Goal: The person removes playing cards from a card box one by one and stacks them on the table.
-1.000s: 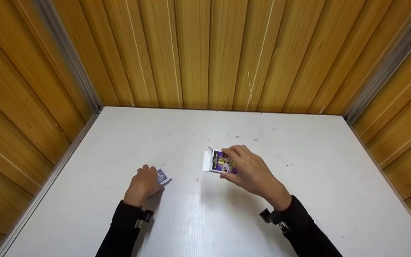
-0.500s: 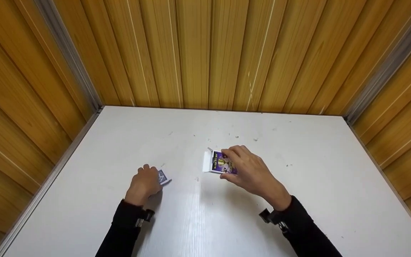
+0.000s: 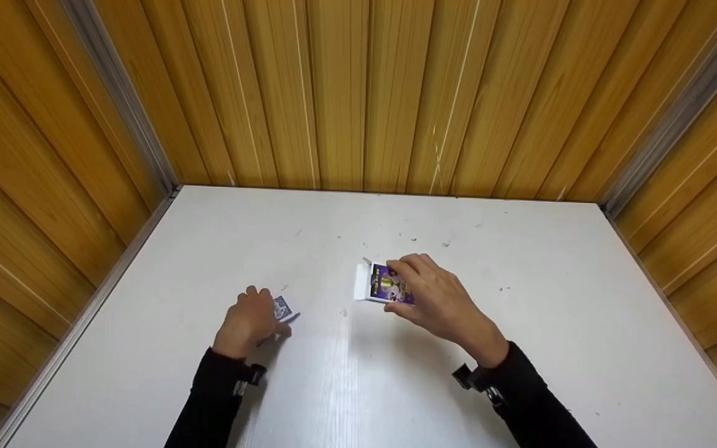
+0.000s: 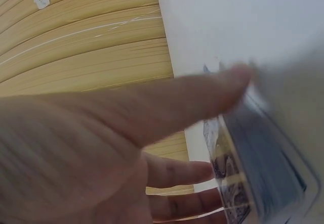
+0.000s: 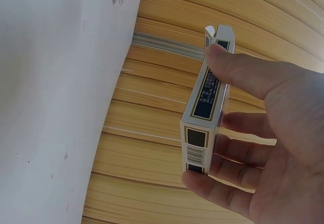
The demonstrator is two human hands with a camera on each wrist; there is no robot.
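Observation:
My left hand (image 3: 246, 325) holds a deck of playing cards (image 3: 281, 307) with blue patterned backs, low at the table's left middle. In the left wrist view the thumb lies across the near edge of the cards (image 4: 268, 166), and the fingers are on their patterned side. Farther right, my right hand (image 3: 442, 302) grips a small purple card box (image 3: 388, 283) between thumb and fingers. Its end flap (image 3: 361, 281) stands open toward the left. The right wrist view shows the box's (image 5: 202, 100) dark printed side and a barcode end; its inside is hidden.
Both hands are over a white table (image 3: 346, 373) with small dark marks. Wood-patterned panels (image 3: 333, 93) rise behind it and at both sides, with grey metal strips at the corners.
My left hand has shifted slightly, and its thumb now shows out to the right below the cards. The right hand and the box have stayed in place.

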